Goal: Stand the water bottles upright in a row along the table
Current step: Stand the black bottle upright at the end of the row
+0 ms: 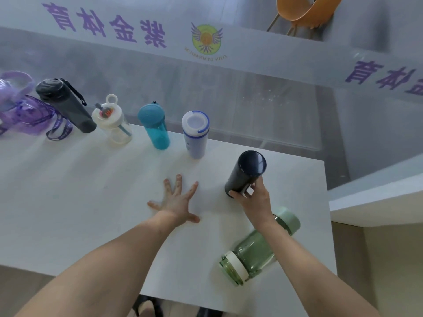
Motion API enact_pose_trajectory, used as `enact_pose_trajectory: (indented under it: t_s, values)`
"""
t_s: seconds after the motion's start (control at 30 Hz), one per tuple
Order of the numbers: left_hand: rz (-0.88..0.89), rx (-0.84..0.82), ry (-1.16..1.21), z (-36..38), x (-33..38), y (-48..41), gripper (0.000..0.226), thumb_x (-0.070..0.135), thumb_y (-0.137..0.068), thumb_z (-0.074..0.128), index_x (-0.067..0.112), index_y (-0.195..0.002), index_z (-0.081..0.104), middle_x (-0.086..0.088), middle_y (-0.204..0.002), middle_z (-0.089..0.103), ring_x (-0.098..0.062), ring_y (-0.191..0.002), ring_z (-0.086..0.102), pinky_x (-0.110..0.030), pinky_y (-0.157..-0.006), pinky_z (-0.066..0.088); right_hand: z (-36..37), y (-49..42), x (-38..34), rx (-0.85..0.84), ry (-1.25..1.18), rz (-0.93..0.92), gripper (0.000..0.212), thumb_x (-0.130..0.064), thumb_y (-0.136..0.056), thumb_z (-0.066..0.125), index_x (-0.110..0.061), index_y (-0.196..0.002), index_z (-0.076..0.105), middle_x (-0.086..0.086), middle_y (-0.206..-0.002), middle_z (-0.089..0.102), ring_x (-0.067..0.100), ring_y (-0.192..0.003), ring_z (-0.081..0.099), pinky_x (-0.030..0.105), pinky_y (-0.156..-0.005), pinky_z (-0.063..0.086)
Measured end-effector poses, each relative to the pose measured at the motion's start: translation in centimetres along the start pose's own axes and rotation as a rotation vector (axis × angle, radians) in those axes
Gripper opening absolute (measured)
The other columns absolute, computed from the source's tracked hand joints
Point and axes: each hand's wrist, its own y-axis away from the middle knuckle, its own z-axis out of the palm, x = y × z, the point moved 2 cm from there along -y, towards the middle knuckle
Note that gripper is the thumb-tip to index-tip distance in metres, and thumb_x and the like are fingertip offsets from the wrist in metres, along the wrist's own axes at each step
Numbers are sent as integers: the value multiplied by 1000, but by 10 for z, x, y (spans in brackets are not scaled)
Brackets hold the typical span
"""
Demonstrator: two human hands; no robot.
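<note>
Several bottles stand upright along the far edge of the white table (pixel 80 191): a purple one (pixel 29 115), a dark grey one (pixel 66 106), a clear one with a white lid (pixel 114 124), a teal one (pixel 155 126) and a white-lidded pale blue one (pixel 195 136). My right hand (pixel 254 197) grips the base of a navy bottle (pixel 248 171) standing at the right end of that line. A green bottle (pixel 256 248) lies on its side near the table's right front, partly under my right forearm. My left hand (pixel 176 200) rests flat on the table, fingers spread.
A frosted glass wall with purple lettering (pixel 103 26) runs just behind the table. The table's right edge (pixel 327 202) is close to the navy and green bottles. An orange chair (pixel 304 10) shows beyond the glass.
</note>
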Motion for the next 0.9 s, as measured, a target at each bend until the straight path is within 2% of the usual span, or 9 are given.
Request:
enact_pose_trajectory:
  t_s: [0.1, 0.2, 0.3, 0.43, 0.53, 0.67, 0.8, 0.9]
  values:
    - [-5, 0, 1, 0, 0, -1, 125, 62, -74, 83, 64, -150, -16, 10, -160, -43, -31, -149, -37, -90, -99, 16, 2, -13, -5, 21, 39, -33, 60, -5, -73, 89, -23, -118, 53, 2, -117, 59, 6, -105, 58, 25, -87, 58]
    - [-10, -2, -7, 0, 0, -2, 125, 63, -74, 83, 65, -149, -17, 11, -160, -43, -31, -149, -37, -89, -99, 17, 5, -33, -9, 41, 28, -35, 57, -8, -74, 87, -21, -117, 52, 2, -117, 62, 20, -107, 61, 27, -87, 59]
    - [-10, -7, -14, -1, 1, -3, 125, 63, -75, 82, 64, -149, -18, 10, -160, -43, -32, -149, -37, -89, -99, 17, 11, -51, -15, 55, 31, -37, 57, -9, -76, 87, -17, -120, 51, 2, -114, 66, 21, -103, 65, 22, -83, 58]
    - [-7, -9, -15, 0, 0, -4, 126, 63, -74, 82, 64, -149, -19, 10, -161, -43, -32, -149, -37, -90, -98, 17, 22, -70, -20, 66, 31, -42, 61, -13, -76, 87, -21, -124, 49, 0, -115, 68, 23, -104, 68, 38, -88, 59]
    - [-5, -10, -17, 0, 0, -4, 126, 63, -74, 82, 64, -149, -20, 10, -161, -43, -32, -149, -37, -90, -98, 17, 28, -80, -23, 61, 29, -26, 59, -16, -77, 86, -22, -122, 48, -3, -116, 66, 22, -106, 68, 44, -91, 58]
    - [0, -15, -12, 0, 0, -5, 126, 63, -75, 82, 64, -149, -21, 9, -160, -43, -32, -148, -38, -91, -98, 16, 30, -89, -25, 54, 33, -26, 58, -19, -78, 86, -24, -121, 49, -8, -114, 65, 24, -106, 67, 46, -91, 58]
    - [-2, -20, -9, 0, 0, -5, 126, 63, -75, 82, 64, -148, -21, 9, -160, -43, -33, -148, -38, -91, -99, 15, 31, -94, -27, 46, 43, -23, 66, -20, -79, 86, -23, -133, 48, -9, -115, 65, 24, -109, 67, 45, -94, 57]
    - [-1, -21, -9, 0, 1, -4, 126, 63, -75, 82, 64, -149, -21, 9, -160, -43, -33, -148, -38, -91, -99, 15, 30, -96, -29, 45, 57, -29, 65, -17, -80, 86, -22, -132, 48, -12, -112, 63, 25, -109, 66, 44, -94, 56]
